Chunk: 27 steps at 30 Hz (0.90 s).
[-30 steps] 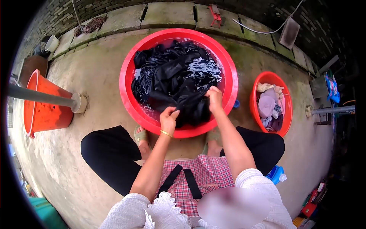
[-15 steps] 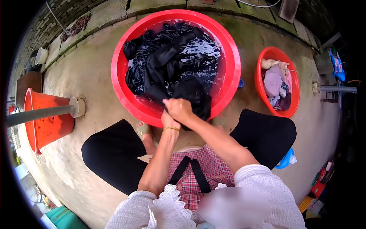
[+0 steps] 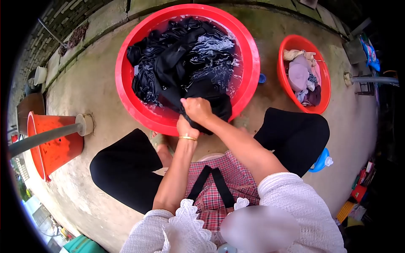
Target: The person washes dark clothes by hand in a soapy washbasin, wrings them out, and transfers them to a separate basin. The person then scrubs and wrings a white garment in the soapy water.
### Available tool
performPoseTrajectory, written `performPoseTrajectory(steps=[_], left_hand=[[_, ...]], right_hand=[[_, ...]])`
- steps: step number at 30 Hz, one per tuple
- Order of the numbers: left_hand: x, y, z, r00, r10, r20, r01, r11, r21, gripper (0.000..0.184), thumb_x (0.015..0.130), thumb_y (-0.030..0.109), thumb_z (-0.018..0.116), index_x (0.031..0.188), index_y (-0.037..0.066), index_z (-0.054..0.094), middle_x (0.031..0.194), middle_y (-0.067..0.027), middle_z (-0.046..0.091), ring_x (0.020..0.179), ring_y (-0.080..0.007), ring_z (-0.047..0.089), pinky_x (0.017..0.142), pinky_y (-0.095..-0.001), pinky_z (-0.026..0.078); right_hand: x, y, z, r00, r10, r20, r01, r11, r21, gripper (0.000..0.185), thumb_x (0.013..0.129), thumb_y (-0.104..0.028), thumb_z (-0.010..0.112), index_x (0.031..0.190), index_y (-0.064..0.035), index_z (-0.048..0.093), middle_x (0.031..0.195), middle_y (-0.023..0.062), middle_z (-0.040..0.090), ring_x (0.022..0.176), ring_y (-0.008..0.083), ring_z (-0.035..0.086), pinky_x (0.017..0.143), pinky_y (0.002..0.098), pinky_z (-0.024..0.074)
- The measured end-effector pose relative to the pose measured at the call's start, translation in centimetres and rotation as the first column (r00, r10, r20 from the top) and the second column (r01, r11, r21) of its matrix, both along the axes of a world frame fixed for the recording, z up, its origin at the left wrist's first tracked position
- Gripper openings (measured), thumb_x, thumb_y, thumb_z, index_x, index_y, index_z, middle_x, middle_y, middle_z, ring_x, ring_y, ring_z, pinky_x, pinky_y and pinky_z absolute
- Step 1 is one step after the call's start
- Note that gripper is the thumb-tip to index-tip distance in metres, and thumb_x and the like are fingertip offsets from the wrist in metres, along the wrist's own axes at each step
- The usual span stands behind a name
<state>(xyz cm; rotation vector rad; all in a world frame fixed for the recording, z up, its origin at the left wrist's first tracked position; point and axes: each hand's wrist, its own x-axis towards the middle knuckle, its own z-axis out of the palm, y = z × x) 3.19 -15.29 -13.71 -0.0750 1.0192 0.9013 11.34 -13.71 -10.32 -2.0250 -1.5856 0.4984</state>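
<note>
A large red basin [image 3: 249, 63] holds soapy water and a heap of soaked black clothes [image 3: 171, 59]. At its near rim my right hand [image 3: 197, 109] is closed around a bunched part of the black cloth [image 3: 211, 99]. Just below and to the left, my left hand [image 3: 186, 127], with a gold bracelet at the wrist, grips the same cloth. The two hands nearly touch. Most of the fingers are hidden behind the backs of the hands. White suds lie on the clothes at the right side of the basin.
A smaller red basin [image 3: 282, 80] with light-coloured clothes stands on the right. An orange bucket [image 3: 63, 145] and a grey pole [image 3: 46, 139] are on the left. A blue bottle [image 3: 321, 161] lies beside my right knee. Stone slabs [image 3: 105, 21] edge the concrete floor.
The view has shifted a little, so the basins sit slightly higher in it. Both hands keep their grip on the black cloth at the near rim.
</note>
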Motion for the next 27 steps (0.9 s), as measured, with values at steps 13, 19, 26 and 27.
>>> performPoseTrajectory(steps=[13, 19, 26, 27], left_hand=[[-2.4, -1.2, -2.4, 0.964, -0.029, 0.265, -0.084, 0.91, 0.406, 0.034, 0.095, 0.032, 0.043, 0.107, 0.004, 0.057, 0.102, -0.0067, 0.062, 0.092, -0.0179, 0.06, 0.083, -0.0325, 0.047], [1.8, -0.1, 2.4, 0.986, -0.047, 0.162, 0.044, 0.999, 0.017, 0.024, 0.092, 0.024, 0.052, 0.103, 0.005, 0.06, 0.095, -0.0047, 0.063, 0.087, -0.0182, 0.061, 0.078, -0.0294, 0.049], [-0.9, -1.1, -6.9, 0.755, -0.249, 0.607, -0.336, 0.648, 0.684, 0.032, 0.096, 0.038, 0.036, 0.098, 0.014, 0.057, 0.097, -0.0037, 0.061, 0.092, -0.0166, 0.058, 0.087, -0.0329, 0.046], [-1.3, -1.2, -7.1, 0.7, -0.293, 0.651, -0.445, 0.535, 0.719, 0.033, 0.096, 0.039, 0.035, 0.097, 0.014, 0.057, 0.097, -0.0035, 0.061, 0.093, -0.0163, 0.058, 0.087, -0.033, 0.045]], right_hand=[[-2.5, -2.6, 1.7, 0.991, 0.128, -0.033, -0.121, 0.981, 0.151, 0.038, 0.087, -0.032, 0.052, 0.058, -0.0084, 0.056, 0.056, 0.0154, 0.058, 0.051, 0.0324, 0.059, 0.049, 0.0414, 0.0482], [2.8, 0.2, -0.5, 0.996, -0.017, 0.084, 0.021, 0.999, -0.046, 0.042, 0.091, -0.036, 0.045, 0.065, -0.0083, 0.062, 0.061, 0.0172, 0.061, 0.056, 0.0353, 0.061, 0.05, 0.0441, 0.0486], [-3.8, -4.7, 5.4, 0.951, 0.308, -0.02, -0.3, 0.938, 0.176, 0.039, 0.086, -0.034, 0.053, 0.057, -0.0082, 0.057, 0.056, 0.0151, 0.059, 0.05, 0.0311, 0.06, 0.046, 0.0409, 0.0475], [-3.1, -3.9, 4.5, 0.962, 0.271, -0.021, -0.26, 0.94, 0.223, 0.039, 0.087, -0.033, 0.052, 0.057, -0.0083, 0.057, 0.056, 0.0146, 0.06, 0.05, 0.0307, 0.061, 0.046, 0.0407, 0.0474]])
